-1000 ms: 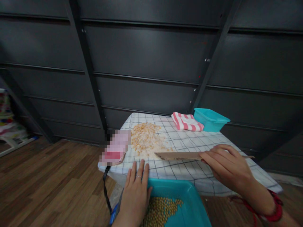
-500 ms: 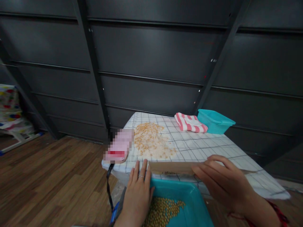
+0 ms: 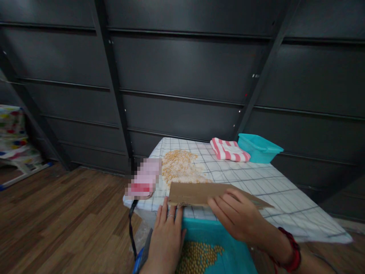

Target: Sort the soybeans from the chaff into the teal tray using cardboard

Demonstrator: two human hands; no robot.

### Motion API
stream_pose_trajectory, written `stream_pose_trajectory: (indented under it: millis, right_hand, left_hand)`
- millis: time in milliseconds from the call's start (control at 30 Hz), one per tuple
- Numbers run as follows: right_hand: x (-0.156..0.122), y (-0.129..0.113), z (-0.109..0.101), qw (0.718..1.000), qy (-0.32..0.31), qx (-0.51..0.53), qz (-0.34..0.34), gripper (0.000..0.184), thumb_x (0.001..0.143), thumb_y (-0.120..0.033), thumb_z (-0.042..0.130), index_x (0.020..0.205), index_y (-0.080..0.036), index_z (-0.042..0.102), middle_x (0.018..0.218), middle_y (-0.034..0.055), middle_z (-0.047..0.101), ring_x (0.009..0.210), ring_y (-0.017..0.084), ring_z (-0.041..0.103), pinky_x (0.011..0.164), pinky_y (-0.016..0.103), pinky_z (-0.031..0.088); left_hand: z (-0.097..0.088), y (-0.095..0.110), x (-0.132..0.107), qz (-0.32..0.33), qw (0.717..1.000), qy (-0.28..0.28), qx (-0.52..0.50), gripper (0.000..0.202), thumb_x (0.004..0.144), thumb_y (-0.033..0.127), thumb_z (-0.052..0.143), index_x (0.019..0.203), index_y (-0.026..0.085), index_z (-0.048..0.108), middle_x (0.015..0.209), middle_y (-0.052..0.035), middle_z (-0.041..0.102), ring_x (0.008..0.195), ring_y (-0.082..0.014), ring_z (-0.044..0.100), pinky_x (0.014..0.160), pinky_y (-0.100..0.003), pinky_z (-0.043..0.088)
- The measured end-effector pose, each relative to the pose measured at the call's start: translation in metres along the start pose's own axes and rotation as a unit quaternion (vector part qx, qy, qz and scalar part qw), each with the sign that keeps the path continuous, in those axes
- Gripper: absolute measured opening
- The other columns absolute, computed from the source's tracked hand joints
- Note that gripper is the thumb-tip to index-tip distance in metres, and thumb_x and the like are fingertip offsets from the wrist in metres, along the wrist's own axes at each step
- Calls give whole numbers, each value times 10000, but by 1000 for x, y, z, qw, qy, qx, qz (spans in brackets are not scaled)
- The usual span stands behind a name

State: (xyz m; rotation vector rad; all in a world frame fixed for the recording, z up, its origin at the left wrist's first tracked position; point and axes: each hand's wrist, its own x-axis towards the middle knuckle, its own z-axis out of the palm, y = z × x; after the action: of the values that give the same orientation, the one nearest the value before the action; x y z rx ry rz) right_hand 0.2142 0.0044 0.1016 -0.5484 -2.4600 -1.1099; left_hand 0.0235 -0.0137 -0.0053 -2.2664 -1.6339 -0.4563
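My right hand (image 3: 236, 213) pinches a flat strip of brown cardboard (image 3: 194, 193), which lies tilted above the front of the table. The cardboard's far edge is against the near side of a spread of yellow beans mixed with white grains (image 3: 181, 167). My left hand (image 3: 167, 236) rests at the table's front edge, fingers stretched out, fingertips by the cardboard's left corner. Under both hands is a teal plastic basin (image 3: 208, 224), below the table edge, with many beans (image 3: 199, 255) in its left part. My left hand hides some of the basin.
A checked white cloth (image 3: 279, 194) covers the table. At its back right are a folded red-and-white striped towel (image 3: 229, 149) and a second teal basin (image 3: 258, 149). A blurred pink phone-like object (image 3: 145, 177) lies at the left edge, a black strap (image 3: 130, 224) hanging down.
My right hand has moved left and slightly up with the cardboard, which now shows more of its face and covers the near edge of the bean spread. My left hand has barely moved.
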Motion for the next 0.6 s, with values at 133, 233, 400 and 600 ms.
stream_pose_trajectory:
  millis: [133,233,400,600]
  right_hand:
    - [3,3,11,1000,-18,-21,-13,312,830,-81,301,942,-80,591,702,52,574,673,164,461,751,365,351]
    - [6,8,23,999,-4,-18,-26,265,811,-79,362,929,-83,599,701,43,581,677,156,472,753,350,356]
    - [11,16,41,1000,8,-19,-20,216,797,-64,426,922,-91,599,689,28,583,671,150,476,711,334,368]
    - [20,27,34,999,29,-17,-18,187,800,-48,437,890,-73,599,662,29,575,649,146,471,693,323,373]
  left_hand:
    - [6,-3,-3,8,1000,15,21,470,731,173,423,1194,153,500,1196,-108,584,1136,-315,481,903,-485,442]
    - [7,-4,-3,11,999,22,24,517,730,173,418,1244,144,456,1278,-117,517,1176,-324,440,903,-478,442]
    - [4,-3,-1,20,999,34,37,541,712,172,448,1252,134,452,1321,-124,460,1182,-350,422,873,-470,466]
    - [3,-5,-1,20,999,27,34,550,702,153,468,1251,141,447,1320,-122,464,1183,-344,422,883,-471,462]
